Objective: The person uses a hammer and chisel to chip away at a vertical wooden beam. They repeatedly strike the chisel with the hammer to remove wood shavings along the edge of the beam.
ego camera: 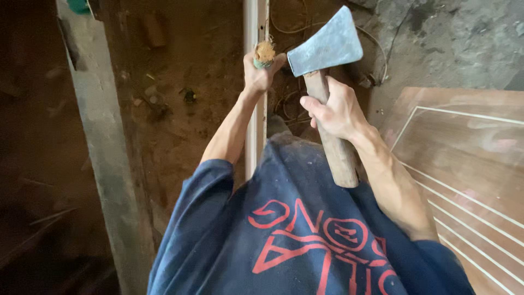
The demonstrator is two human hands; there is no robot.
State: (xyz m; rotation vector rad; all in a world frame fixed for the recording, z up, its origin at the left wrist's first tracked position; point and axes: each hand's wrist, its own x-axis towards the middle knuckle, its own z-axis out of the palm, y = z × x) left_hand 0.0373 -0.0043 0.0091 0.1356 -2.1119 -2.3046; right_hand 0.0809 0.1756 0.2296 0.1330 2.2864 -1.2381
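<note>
I am observing the right hand [334, 112], whose fingers are wrapping tight around the wooden haft of a hatchet [327, 82], gripping just below the head. The grey steel head is sitting directly above those fingers, its broad blade flaring up and away, dull and unpolished, with a paler cutting edge. The haft is running down past the fingers toward the person's chest, worn and brown, its butt end hanging free below the grip.

I am judging the hatchet to be head-heavy and rigid; the choked-up hold near the head is giving control over short blows, while a hold nearer the butt would be giving more swing. The bare wood looks dry rather than slick, so I am expecting little slippage.

The left hand [261, 74] is closing its fingers around a wooden chisel handle [265, 53], of which only the frayed, mushroomed top and a green band are showing above the fist. That top is sitting just left of the hatchet head, near but not touching. I am judging it stiff yet splintering at the struck end; the hold below the fraying is the sound one.

Beyond the left fingers a pale upright strip [251, 33] is running away from them. A panelled door leaf [464, 147] is lying to the right of the right hand, over the earth floor [180, 109].
</note>
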